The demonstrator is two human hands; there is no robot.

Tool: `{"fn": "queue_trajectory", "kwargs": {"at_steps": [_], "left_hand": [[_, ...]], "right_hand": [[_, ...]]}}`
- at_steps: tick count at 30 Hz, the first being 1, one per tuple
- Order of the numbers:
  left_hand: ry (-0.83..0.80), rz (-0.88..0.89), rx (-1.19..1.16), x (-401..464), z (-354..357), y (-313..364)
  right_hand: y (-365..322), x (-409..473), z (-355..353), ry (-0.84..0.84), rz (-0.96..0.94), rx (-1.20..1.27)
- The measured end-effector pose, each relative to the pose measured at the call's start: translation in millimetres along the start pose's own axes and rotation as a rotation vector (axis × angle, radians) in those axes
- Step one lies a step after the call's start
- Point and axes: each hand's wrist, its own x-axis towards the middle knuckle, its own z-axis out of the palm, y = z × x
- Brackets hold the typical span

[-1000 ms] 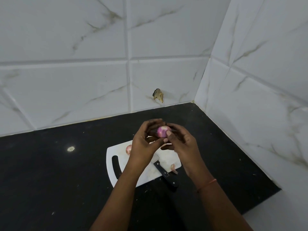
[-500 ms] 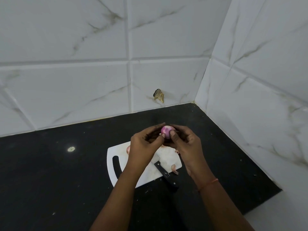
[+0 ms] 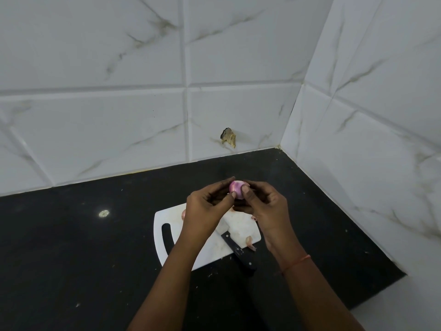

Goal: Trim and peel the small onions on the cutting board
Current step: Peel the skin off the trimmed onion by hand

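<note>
A small pink-purple onion (image 3: pixel 235 188) is held up in the air above the far edge of the white cutting board (image 3: pixel 167 218). My left hand (image 3: pixel 207 209) pinches it from the left with thumb and fingers. My right hand (image 3: pixel 262 206) pinches it from the right, thumb on its near face. A black-handled knife (image 3: pixel 238 250) lies on the board's near right corner, blade partly hidden under my left wrist. Another small onion (image 3: pixel 183 214) peeks out on the board left of my left hand. A peel scrap (image 3: pixel 249 242) lies beside the knife.
The board sits on a black counter (image 3: pixel 71 259) in a corner of white marble-look tiles. The right wall (image 3: pixel 370 163) runs close beside my right arm. A chipped spot (image 3: pixel 228 137) marks the back wall. Small scraps dot the counter near the board.
Both hands have drifted slightly right and away with the onion, and the onion has turned a little between the fingers. Board and knife have not moved.
</note>
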Motion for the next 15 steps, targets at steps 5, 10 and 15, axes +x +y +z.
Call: {"fn": "queue_trajectory", "kwargs": {"at_steps": [5,10,15], "left_hand": [[0.007,-0.009,0.016,-0.1,-1.7,-1.3],[-0.015,-0.010,0.041,1.6,-7.8,-1.4],[0.014,-0.001,0.072,2.4,-9.7,-5.7]], "right_hand": [[-1.1,-2.2,3.2,0.014,0.015,0.036],[0.1,-2.1,6.4,0.028,0.041,0.013],[1.2,-2.6,7.1,0.046,0.057,-0.025]]}}
